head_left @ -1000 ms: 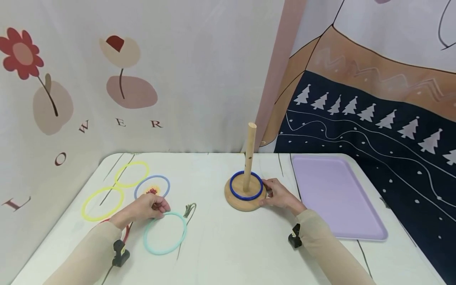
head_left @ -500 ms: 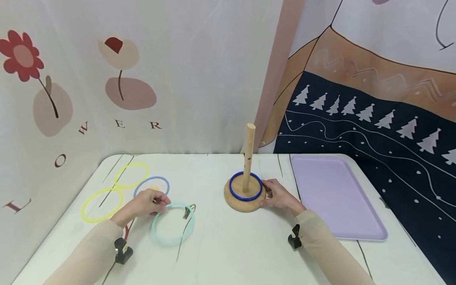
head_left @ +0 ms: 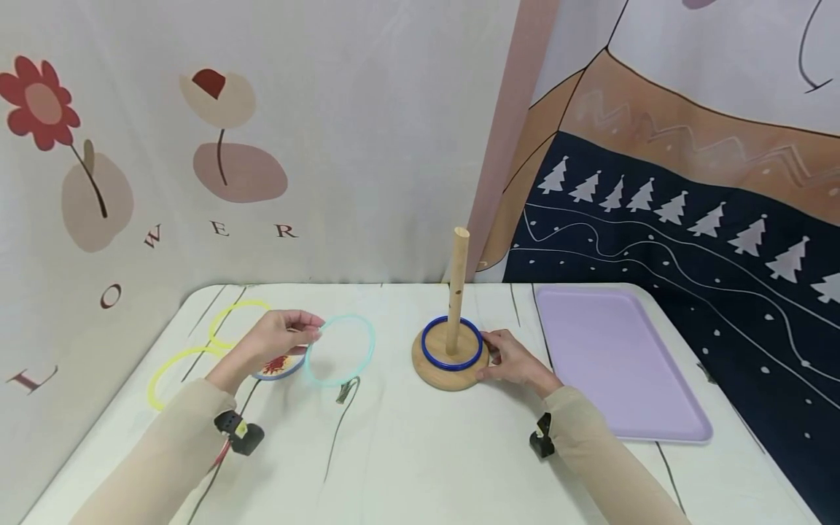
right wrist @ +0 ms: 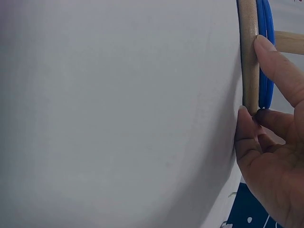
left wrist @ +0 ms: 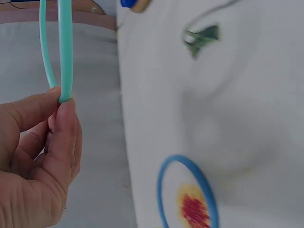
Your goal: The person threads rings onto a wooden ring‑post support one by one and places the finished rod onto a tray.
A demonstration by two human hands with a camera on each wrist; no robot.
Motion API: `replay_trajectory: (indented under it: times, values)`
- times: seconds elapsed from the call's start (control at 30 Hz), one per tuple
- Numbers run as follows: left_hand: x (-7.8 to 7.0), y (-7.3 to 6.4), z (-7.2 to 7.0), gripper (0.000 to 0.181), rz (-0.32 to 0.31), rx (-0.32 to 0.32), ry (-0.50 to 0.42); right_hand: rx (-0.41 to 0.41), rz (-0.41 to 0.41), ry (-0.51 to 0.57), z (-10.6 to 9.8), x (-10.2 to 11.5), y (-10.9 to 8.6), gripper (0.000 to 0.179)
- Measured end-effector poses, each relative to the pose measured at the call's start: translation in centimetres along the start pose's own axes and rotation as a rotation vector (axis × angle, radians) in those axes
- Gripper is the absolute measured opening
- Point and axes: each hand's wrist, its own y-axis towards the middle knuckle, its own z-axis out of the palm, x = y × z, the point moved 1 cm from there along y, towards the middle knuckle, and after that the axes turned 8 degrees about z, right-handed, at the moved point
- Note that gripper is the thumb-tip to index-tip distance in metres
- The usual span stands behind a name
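White tabletop [head_left: 394,459]: turquoise ring [left wrist: 66,52] held above, pinched by fingers of left hand [head_left: 278,339]; wooden peg stand [head_left: 456,313], blue rings [head_left: 453,367] round post, base [head_left: 449,380] gripped by fingers of right hand [head_left: 512,357].

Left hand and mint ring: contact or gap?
Touching. The left wrist view shows it: the left hand pinches the mint ring between thumb and fingers.
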Motion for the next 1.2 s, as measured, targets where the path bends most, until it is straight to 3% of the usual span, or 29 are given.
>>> replay_trajectory:
  times: [0.3, 0.6, 0.8, 1.03, 1.2]
  values:
    - [-3.9, 1.3, -0.2, 0.036, 0.073, -0.077, -0.124, -0.004, 0.004, 0.002, 0.1, 0.0, 0.0, 0.079]
    - [-7.8, 2.4, 0.4, 0.033, 0.138, -0.101, -0.220, -0.008, -0.001, 0.003, 0.0, 0.3, -0.2, 0.079]
    - [-9.6, 3.0, 1.0, 0.030, 0.147, -0.112, -0.303, 0.007, -0.012, 0.004, 0.1, 0.2, -0.2, 0.079]
    - [-11.4, 3.7, 1.7, 0.037, 0.178, -0.118, -0.345, 0.017, -0.030, -0.004, 0.0, 0.2, -0.3, 0.080]
    - [-13.2, 4.4, 2.3, 0.031, 0.202, -0.120, -0.361, 0.021, -0.030, -0.004, 0.0, 0.2, -0.3, 0.080]
